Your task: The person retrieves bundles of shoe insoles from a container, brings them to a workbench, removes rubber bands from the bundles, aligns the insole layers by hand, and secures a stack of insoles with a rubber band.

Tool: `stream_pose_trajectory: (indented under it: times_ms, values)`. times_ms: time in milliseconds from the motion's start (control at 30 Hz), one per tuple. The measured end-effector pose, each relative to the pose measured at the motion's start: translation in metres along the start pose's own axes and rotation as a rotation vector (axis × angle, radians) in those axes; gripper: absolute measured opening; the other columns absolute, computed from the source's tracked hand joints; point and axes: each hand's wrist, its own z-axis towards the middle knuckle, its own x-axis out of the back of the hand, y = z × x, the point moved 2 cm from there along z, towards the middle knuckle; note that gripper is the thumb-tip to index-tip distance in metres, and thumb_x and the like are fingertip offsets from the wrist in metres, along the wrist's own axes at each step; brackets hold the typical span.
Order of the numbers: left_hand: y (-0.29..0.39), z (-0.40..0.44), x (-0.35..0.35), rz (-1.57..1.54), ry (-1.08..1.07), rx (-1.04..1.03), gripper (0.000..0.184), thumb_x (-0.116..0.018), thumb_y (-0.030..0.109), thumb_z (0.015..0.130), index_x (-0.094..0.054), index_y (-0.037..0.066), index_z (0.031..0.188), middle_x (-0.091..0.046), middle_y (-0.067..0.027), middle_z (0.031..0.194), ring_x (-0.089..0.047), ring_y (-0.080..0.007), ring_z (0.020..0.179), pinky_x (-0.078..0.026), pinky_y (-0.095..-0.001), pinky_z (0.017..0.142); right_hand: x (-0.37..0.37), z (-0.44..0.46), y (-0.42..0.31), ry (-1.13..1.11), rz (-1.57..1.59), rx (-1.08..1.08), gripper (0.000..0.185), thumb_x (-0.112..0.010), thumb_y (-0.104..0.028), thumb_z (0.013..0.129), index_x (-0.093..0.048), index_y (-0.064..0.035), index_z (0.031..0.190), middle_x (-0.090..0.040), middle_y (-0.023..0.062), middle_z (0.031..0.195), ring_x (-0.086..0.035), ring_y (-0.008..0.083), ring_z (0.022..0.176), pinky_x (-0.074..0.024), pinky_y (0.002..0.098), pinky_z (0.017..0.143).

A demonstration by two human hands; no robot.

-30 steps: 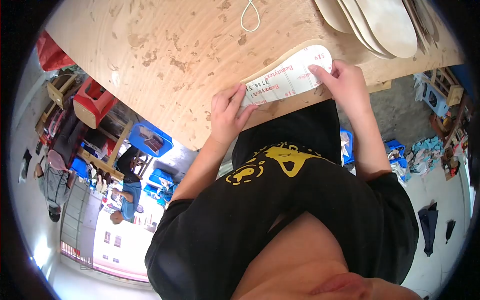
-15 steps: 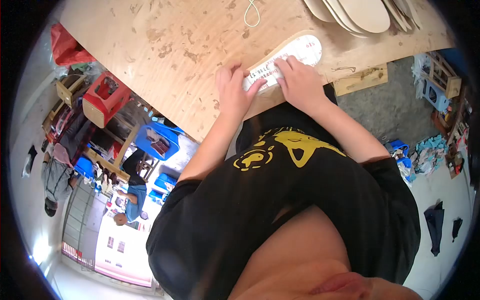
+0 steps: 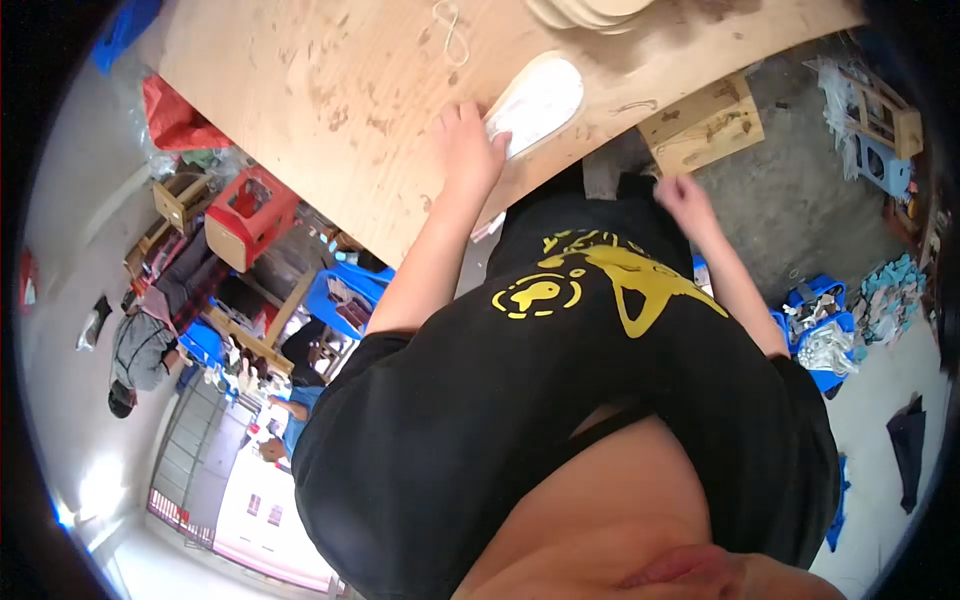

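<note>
A white-faced insole point(image 3: 545, 98) with a pale tan rim lies on the wooden table, slanting away to the right. Around its near end is my left hand point(image 3: 470, 150), with the thumb pressed on the white face and the fingers along the left edge. My right hand point(image 3: 687, 203) is off the table, beside my dark trousers and above the floor. Its fingers look curled together and slightly blurred; whether anything is in them cannot be made out.
Stacked tan insoles point(image 3: 590, 12) lie at the table's far edge, with a looped cord point(image 3: 452, 35) to their left. A wooden box point(image 3: 703, 125) stands below the table's right edge. Red stool point(image 3: 250, 215) and blue bins point(image 3: 825, 335) flank me; other people sit at left.
My right hand has left the insole and moved right and down, off the table. My left hand stays at the insole's near end. The view has shifted, and the insole's red print no longer shows clearly.
</note>
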Motion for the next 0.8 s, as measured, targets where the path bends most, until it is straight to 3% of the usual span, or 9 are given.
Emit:
stream_pose_trajectory:
  times_ms: [100,233,333,467,567,600,633,700,800]
  values:
    - [0.049,-0.031,-0.01,-0.086,0.196,-0.159,0.038,-0.073,0.015,0.074,-0.056,0.002,0.106,-0.054,-0.0201,0.11,-0.049,-0.0388,0.104,-0.04,-0.0454,0.09,0.033,-0.084,0.035,-0.243,-0.467,-0.097,0.022,-0.071,-0.015,0.078,-0.061,-0.0049,0.096,-0.061,0.0116,0.081,-0.06,0.0279,0.076,-0.0489,0.0376,0.073]
    - [0.127,-0.097,-0.054,-0.282,-0.358,-0.529,0.037,-0.074,0.019,0.075,-0.059,0.004,0.104,-0.058,-0.0159,0.102,-0.054,-0.0361,0.1,-0.041,-0.0468,0.09,0.069,-0.131,0.096,-0.372,-0.199,0.414,0.019,-0.064,-0.013,0.085,-0.067,-0.0049,0.101,-0.067,0.009,0.089,-0.063,0.0261,0.083,-0.0485,0.0334,0.079]
    - [0.172,-0.146,-0.116,-0.488,-1.099,-0.052,0.031,-0.066,0.023,0.088,-0.064,0.001,0.11,-0.067,-0.0084,0.104,-0.062,-0.019,0.096,-0.048,-0.0324,0.087,0.126,-0.16,0.066,-0.548,1.011,-0.782,0.021,-0.056,-0.015,0.092,-0.066,-0.0023,0.105,-0.068,0.0048,0.1,-0.063,0.0165,0.088,-0.0485,0.03,0.081]
    - [0.274,-0.177,-0.131,-0.792,-1.133,0.288,0.02,-0.066,0.019,0.09,-0.068,0.0,0.098,-0.069,-0.0006,0.082,-0.062,-0.0091,0.078,-0.05,-0.0267,0.074,0.231,-0.196,0.065,-0.361,0.509,-0.571,0.025,-0.049,-0.016,0.096,-0.065,-0.0002,0.109,-0.067,0.0019,0.106,-0.06,0.0103,0.091,-0.0481,0.0272,0.083]
    - [0.295,-0.175,-0.163,-0.553,-1.167,-0.119,0.025,-0.065,0.02,0.089,-0.067,0.0,0.104,-0.07,-0.0051,0.09,-0.062,-0.0104,0.085,-0.049,-0.0304,0.077,0.291,-0.218,0.096,-0.439,0.607,-0.506,0.025,-0.049,-0.015,0.097,-0.065,-0.0009,0.11,-0.068,0.003,0.106,-0.061,0.011,0.091,-0.0482,0.0268,0.084]
    - [0.311,-0.174,-0.161,-0.401,-1.195,-0.347,0.029,-0.064,0.021,0.089,-0.066,0.0,0.109,-0.071,-0.0086,0.099,-0.062,-0.0124,0.09,-0.048,-0.0327,0.081,0.299,-0.215,0.094,-0.576,0.172,-0.19,0.026,-0.049,-0.015,0.097,-0.064,-0.0015,0.113,-0.067,0.0043,0.108,-0.061,0.0113,0.092,-0.048,0.0271,0.085]
    - [0.319,-0.176,-0.157,-0.369,-1.239,-0.311,0.031,-0.064,0.022,0.089,-0.065,0.0,0.111,-0.071,-0.0091,0.103,-0.062,-0.0135,0.093,-0.048,-0.0331,0.084,0.311,-0.218,0.089,-0.624,0.13,-0.24,0.027,-0.049,-0.016,0.098,-0.064,-0.0019,0.115,-0.067,0.0041,0.109,-0.061,0.0115,0.093,-0.0478,0.0274,0.086]
    - [0.334,-0.178,-0.139,-0.326,-1.298,-0.253,0.033,-0.063,0.023,0.09,-0.064,0.0,0.114,-0.07,-0.0095,0.108,-0.062,-0.0146,0.096,-0.047,-0.0335,0.086,0.322,-0.225,0.114,-0.475,0.758,-0.55,0.033,-0.051,-0.023,0.098,-0.061,-0.0012,0.121,-0.067,0.007,0.11,-0.061,0.0142,0.097,-0.0478,0.0304,0.088]
    - [0.358,-0.182,-0.119,-0.357,-1.252,-0.215,0.034,-0.063,0.023,0.09,-0.064,0.0,0.113,-0.07,-0.0095,0.108,-0.062,-0.0146,0.095,-0.047,-0.0334,0.086,0.336,-0.234,0.105,-0.316,0.85,-0.41,0.033,-0.051,-0.023,0.098,-0.061,-0.0012,0.121,-0.067,0.0069,0.11,-0.061,0.0141,0.097,-0.0478,0.0302,0.088]
